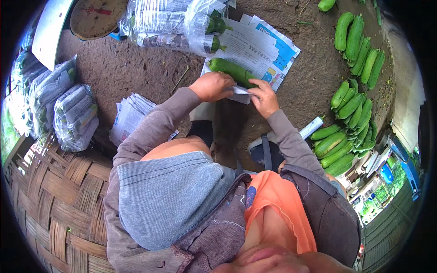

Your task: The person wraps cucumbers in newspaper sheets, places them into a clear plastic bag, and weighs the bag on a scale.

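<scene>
A long green cucumber-like vegetable (232, 70) lies on spread newspaper sheets (252, 51) on the ground before me. My left hand (214, 86) is at the near side of the vegetable, its fingers on the folded near edge of the paper (240, 94). From the other side my right hand (264, 96) pinches that same edge between thumb and fingers, close to the vegetable's right end. Just beyond the hands rests a clear plastic bag (164, 27) of newspaper-wrapped vegetables, green stem ends showing at its mouth.
Piles of green vegetables (355, 105) lie at right, beside one paper-wrapped piece (311, 127). A stack of cut newspaper (131, 116) is left of my legs. Filled plastic bags (75, 117) stand further left, near a woven bamboo surface (61, 211). A round-topped stool or container (97, 17) is at upper left.
</scene>
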Motion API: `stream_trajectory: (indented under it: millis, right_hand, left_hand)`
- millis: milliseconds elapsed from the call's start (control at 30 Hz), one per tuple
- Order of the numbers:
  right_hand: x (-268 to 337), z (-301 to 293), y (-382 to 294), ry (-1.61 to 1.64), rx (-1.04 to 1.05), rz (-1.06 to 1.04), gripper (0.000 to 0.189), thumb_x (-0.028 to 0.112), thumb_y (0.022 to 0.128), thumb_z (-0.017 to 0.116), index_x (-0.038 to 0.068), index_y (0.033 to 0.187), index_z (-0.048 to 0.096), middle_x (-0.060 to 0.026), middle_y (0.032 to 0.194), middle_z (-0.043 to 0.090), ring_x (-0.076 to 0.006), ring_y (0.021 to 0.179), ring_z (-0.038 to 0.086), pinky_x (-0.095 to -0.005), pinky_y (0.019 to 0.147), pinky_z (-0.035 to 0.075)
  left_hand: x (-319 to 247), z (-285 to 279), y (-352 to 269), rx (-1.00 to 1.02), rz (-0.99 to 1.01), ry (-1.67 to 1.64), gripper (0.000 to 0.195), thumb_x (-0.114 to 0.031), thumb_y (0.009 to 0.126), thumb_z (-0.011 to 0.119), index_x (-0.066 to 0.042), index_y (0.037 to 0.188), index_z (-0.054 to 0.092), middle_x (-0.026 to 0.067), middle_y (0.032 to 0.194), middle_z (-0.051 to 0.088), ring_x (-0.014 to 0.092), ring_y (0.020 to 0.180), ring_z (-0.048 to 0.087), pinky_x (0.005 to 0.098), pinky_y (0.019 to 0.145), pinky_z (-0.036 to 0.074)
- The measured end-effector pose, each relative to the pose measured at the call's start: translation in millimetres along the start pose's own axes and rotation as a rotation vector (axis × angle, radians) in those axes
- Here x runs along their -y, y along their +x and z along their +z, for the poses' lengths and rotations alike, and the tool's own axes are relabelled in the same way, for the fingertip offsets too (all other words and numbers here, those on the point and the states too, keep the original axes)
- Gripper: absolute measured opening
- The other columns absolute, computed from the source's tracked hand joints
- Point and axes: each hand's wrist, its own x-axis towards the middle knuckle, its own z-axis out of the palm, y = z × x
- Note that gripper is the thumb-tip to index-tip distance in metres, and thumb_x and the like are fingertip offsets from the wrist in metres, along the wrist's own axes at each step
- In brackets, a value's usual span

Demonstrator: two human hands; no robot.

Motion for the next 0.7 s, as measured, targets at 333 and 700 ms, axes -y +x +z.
stream_trajectory:
  millis: [333, 700]
  right_hand:
    - [-23, -10, 10, 0.148, 0.016, 0.04, 0.023, -0.001, 0.064, 0.078, 0.004, 0.068, 0.056, -0.0086, 0.109, 0.066, -0.029, 0.108, 0.058, -0.0381, 0.088, 0.048]
    - [-14, -19, 21, 0.005, 0.113, -0.137, 0.025, -0.002, 0.059, 0.075, 0.006, 0.067, 0.052, -0.006, 0.107, 0.063, -0.029, 0.104, 0.056, -0.0394, 0.086, 0.048]
  left_hand:
    - [11, -11, -21, -0.306, 0.059, 0.348, 0.05, -0.01, 0.076, 0.066, -0.009, 0.125, 0.056, 0.0075, 0.124, 0.056, 0.026, 0.118, 0.052, 0.0418, 0.099, 0.041]
    - [-6, 5, -22, -0.3, 0.086, 0.303, 0.058, -0.038, 0.066, 0.078, -0.01, 0.115, 0.061, 0.0062, 0.119, 0.059, 0.026, 0.113, 0.053, 0.0435, 0.097, 0.04]
